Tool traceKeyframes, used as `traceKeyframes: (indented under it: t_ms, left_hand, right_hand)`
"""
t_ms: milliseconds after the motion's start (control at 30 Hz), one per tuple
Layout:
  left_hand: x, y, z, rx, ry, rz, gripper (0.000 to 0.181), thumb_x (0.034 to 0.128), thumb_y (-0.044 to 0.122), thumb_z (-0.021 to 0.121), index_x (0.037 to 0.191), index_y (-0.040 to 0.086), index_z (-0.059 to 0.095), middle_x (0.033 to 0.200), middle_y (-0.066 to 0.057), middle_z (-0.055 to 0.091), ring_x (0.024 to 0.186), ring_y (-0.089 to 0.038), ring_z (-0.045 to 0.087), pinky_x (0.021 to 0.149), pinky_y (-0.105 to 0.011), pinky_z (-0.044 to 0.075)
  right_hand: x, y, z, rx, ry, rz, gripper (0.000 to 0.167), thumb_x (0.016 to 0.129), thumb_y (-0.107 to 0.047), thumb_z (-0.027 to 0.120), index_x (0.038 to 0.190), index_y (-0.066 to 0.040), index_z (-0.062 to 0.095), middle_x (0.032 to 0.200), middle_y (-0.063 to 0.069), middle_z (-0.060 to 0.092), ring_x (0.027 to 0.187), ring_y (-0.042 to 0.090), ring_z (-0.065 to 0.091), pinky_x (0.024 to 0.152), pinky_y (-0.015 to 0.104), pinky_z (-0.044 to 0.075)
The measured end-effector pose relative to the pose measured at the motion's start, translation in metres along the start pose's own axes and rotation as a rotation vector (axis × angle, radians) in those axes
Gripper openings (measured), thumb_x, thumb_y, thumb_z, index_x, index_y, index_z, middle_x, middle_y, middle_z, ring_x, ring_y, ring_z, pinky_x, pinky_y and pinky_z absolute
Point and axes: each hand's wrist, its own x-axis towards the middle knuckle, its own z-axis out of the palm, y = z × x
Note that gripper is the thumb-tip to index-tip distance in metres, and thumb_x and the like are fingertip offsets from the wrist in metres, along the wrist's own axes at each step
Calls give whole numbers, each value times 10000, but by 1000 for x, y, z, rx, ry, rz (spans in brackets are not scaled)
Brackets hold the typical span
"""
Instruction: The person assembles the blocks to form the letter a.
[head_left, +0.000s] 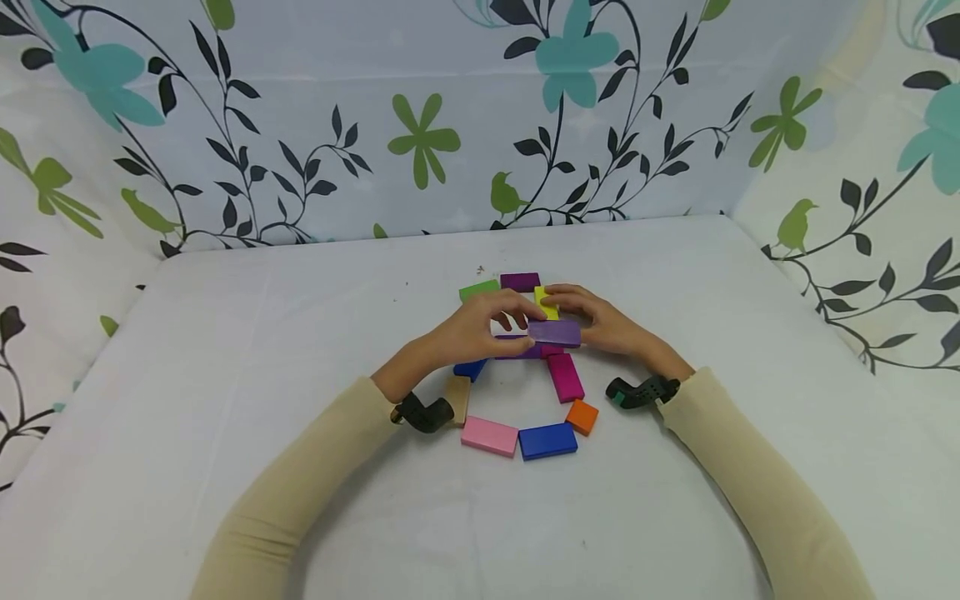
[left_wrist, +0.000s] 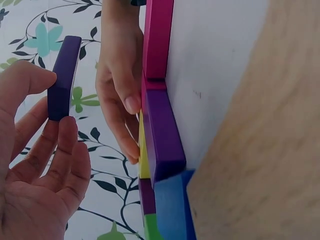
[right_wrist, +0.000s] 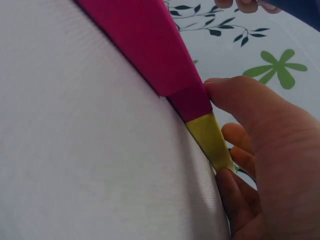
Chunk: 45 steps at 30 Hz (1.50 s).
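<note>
My left hand pinches a purple wooden block between thumb and fingers, raised above the table; the left wrist view shows this block edge-on. My right hand is at the right of the block layout, holding a yellow block. In the right wrist view, a fingertip meets the far end of the yellow block, and the thumb touches the dark pink block adjoining it. Another purple block lies beside them, partly hidden by the left hand in the head view.
The flat blocks form a loop: magenta, orange, blue, pink, tan and another blue one. Farther back are green and dark purple blocks on the white table.
</note>
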Motion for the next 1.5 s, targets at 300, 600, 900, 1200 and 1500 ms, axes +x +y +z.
traceKeyframes:
  t_ms: [300, 600, 900, 1200, 1500]
  left_hand:
    - [1, 9, 9, -14, -36, 48, 367, 867, 100, 711, 1218, 17, 640, 1129, -99, 642, 984, -174, 597, 860, -283, 520]
    - [1, 14, 19, -58, -74, 89, 343, 873, 84, 689, 1206, 19, 637, 1161, -97, 627, 1025, -199, 594, 870, -292, 521]
    - [3, 23, 29, -80, -114, 119, 330, 869, 90, 693, 1186, 11, 644, 1147, -111, 626, 995, -255, 587, 880, -360, 524]
    - [2, 30, 38, -106, -156, 169, 331, 878, 79, 689, 1196, 9, 633, 1177, -109, 618, 978, -246, 588, 866, -368, 532]
    - [3, 41, 50, -45, -199, 200, 327, 883, 123, 694, 1195, 37, 648, 1181, -49, 659, 1060, -108, 546, 890, -215, 482]
  right_hand:
    - [1, -3, 0, -13, 2, 0, 563, 881, -61, 675, 1404, 17, 481, 1553, 175, 291, 1442, 382, 232, 1145, 563, 229]
    - [0, -5, -1, -36, 3, -17, 505, 916, -60, 637, 1392, 23, 490, 1550, 180, 298, 1449, 373, 221, 1147, 573, 211]
    - [0, -3, 0, -2, 1, -49, 498, 912, -7, 634, 1383, 53, 482, 1539, 202, 301, 1414, 379, 292, 1132, 513, 284]
    - [-1, 0, 0, -11, -2, -54, 504, 908, -32, 640, 1386, 33, 492, 1541, 186, 306, 1421, 365, 284, 1140, 536, 257]
    - [0, 0, 1, -8, 13, -42, 489, 908, -53, 661, 1370, 19, 517, 1527, 175, 336, 1414, 346, 300, 1138, 525, 270]
